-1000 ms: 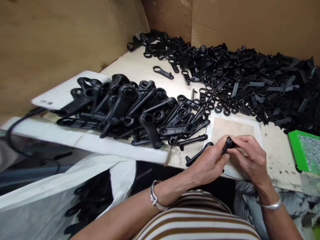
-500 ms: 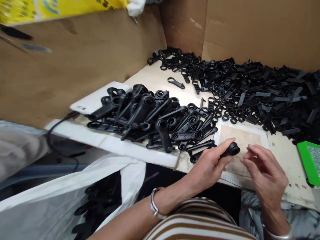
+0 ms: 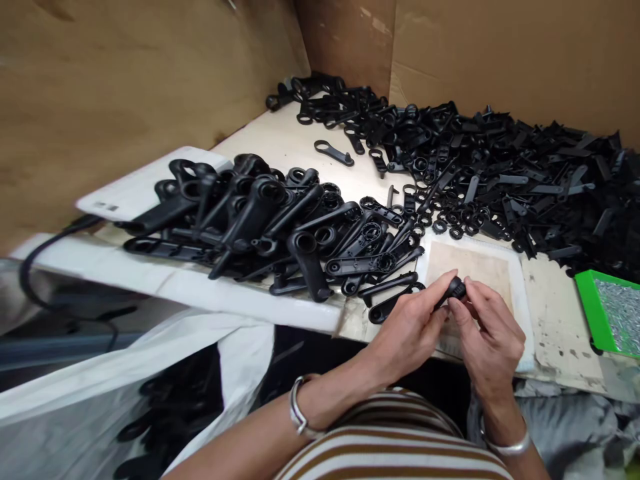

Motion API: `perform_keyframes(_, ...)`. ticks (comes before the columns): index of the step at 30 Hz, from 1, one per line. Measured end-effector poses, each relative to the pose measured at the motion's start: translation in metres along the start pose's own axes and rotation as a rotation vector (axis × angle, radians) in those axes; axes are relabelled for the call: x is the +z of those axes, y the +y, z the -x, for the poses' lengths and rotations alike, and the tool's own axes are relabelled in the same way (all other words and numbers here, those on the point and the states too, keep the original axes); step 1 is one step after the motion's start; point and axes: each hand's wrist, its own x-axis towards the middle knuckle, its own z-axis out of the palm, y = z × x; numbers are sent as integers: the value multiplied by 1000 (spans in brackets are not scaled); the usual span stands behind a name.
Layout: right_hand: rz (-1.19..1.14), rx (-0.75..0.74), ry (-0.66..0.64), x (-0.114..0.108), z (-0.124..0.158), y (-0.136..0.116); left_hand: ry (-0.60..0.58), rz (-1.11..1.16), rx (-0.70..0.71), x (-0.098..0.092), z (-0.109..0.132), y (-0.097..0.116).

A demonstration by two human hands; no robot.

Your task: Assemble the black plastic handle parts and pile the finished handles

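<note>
Above the front edge of the table, my left hand (image 3: 413, 327) is closed around a black plastic lever part (image 3: 454, 291) with a round ringed end. My right hand (image 3: 493, 330) has its fingertips pressed on that round end; whether they also pinch a small piece I cannot make out. Below both hands lies a worn pale mat (image 3: 517, 280). To the left of my hands is a heap of similar black lever parts (image 3: 305, 257), some showing ribbed undersides and toothed rings.
A large pile of loose black parts and rings (image 3: 500, 173) covers the back right. A green tray (image 3: 586, 303) of small metal pieces sits at the right. A white box (image 3: 150, 187) with a black cable is at left; a white bag (image 3: 250, 373) holding black parts hangs below.
My right hand has moved left and now touches the round end of the lever part. My left hand keeps its hold. The camera view has shifted slightly.
</note>
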Motion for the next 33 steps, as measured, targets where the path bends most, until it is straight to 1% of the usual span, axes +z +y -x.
perform_keyframes(3, -79, 69, -32, -3, 0, 2, -22, 102, -40, -1, -1, -1)
perform_keyframes(6, -161, 138, -25, -1, -1, 5, -36, 259, -34, 2, -2, -2)
perform_keyframes(9, -219, 131, 22, 6, -1, 10, -19, 400, -18, 6, -3, -4)
perform_keyframes(12, -236, 101, 69, 16, 1, 13, 5, 454, -21, 7, -2, -5)
perform_keyframes(14, -232, 103, 73, 19, 1, 14, 11, 451, -29, 7, -2, -6)
perform_keyframes(16, -223, 110, 43, 18, -1, 14, 14, 407, -33, 5, -2, -6)
perform_keyframes(18, -200, 99, -46, 10, -6, 15, 5, 324, -34, 2, -2, -5)
perform_keyframes(21, -131, 10, -214, -5, -17, 18, -30, 176, -36, -2, -5, -1)
perform_keyframes(23, -98, -62, -252, -12, -22, 19, -52, 105, -43, -4, -6, 3)
perform_keyframes(24, -93, -86, -239, -13, -22, 20, -59, 90, -46, -4, -7, 4)
perform_keyframes(26, -99, -93, -170, -10, -20, 20, -64, 109, -51, -3, -6, 5)
perform_keyframes(30, -91, -21, 13, 6, -7, 17, -17, 215, -54, 3, -2, 0)
perform_keyframes(33, -58, 16, 73, 16, -1, 12, 11, 245, -57, 6, 1, -3)
